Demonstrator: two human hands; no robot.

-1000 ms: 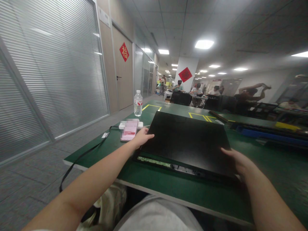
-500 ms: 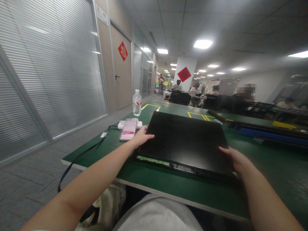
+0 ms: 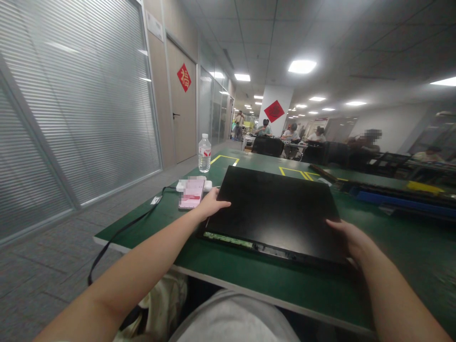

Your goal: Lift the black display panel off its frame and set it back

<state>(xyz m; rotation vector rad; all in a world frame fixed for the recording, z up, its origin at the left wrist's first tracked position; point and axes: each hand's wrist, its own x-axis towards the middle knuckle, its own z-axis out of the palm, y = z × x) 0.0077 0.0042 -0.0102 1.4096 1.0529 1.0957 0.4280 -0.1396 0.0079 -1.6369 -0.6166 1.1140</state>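
A large flat black panel lies on the green table in front of me, with a strip of green circuit board showing along its near edge. My left hand grips the panel's left edge, thumb on top. My right hand holds the panel's near right corner, fingers curled over the edge.
A pink phone lies on a white power strip left of the panel, its black cable trailing off the table. A water bottle stands behind. Blue and black parts lie at the right. Several people sit at far tables.
Both hands have kept their grip on the panel. The view shifted slightly; the panel has barely moved. A person far right lowered raised arms.
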